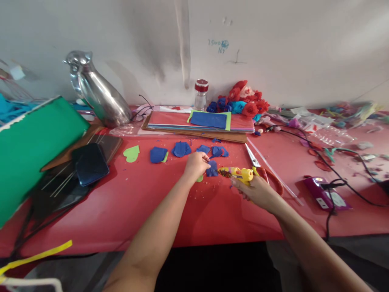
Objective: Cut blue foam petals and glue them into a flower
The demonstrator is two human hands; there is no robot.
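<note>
In the head view, my right hand [254, 188] is wrapped around a yellow glue gun [244, 175], whose nozzle end points left. My left hand [197, 164] is closed in a pinch, with a small blue paper piece [216, 153] at its fingertips. Between the hands a blue paper petal [212, 168] lies close to the glue gun's tip. Several blue petals, among them a rounded one [181, 149] and one over green paper [158, 155], lie in a row on the red table. A light green paper heart [131, 154] is at their left.
Scissors [252, 155] with orange handles lie beyond my right hand. Behind are stacked paper sheets [176, 120], paper roses [249, 109] and a red-lidded jar [201, 95]. A metal jug [100, 95] and a phone [90, 164] stand left; a purple box [326, 194] and cables lie right.
</note>
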